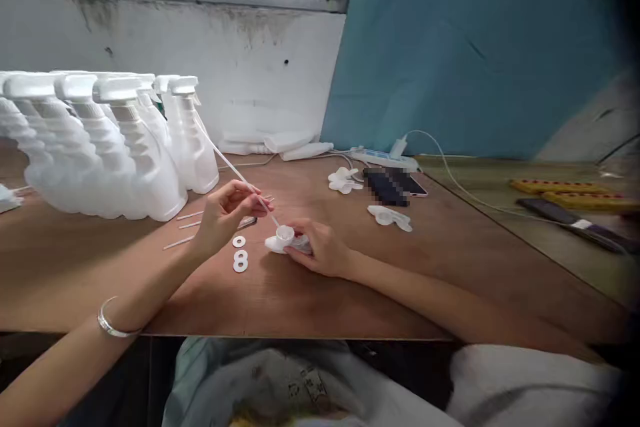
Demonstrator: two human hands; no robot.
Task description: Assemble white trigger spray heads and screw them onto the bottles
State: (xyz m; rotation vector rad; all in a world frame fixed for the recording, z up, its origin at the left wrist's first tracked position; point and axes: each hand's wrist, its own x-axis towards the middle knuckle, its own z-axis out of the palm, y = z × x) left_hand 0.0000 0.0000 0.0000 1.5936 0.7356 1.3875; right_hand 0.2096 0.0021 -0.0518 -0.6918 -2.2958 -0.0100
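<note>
My left hand [227,217] pinches a thin white dip tube [235,170], which slants down to the right. The tube's lower end meets the round open collar of a white spray trigger head [285,235]; I cannot tell how deep it sits. Fingers of my right hand [320,247] close round that head, which lies on its side on the table. Just left of it are several flat white ring washers [240,260], two of them overlapping. Several more white tubes [187,225] lie on the table behind my left wrist.
White spray bottles [145,160] stand packed together at the left. More trigger heads [390,217] lie at the right, near a phone [395,185]. A power strip [383,159] with a white cable sits by the blue sheet. White plastic wrapping [280,143] lies along the wall.
</note>
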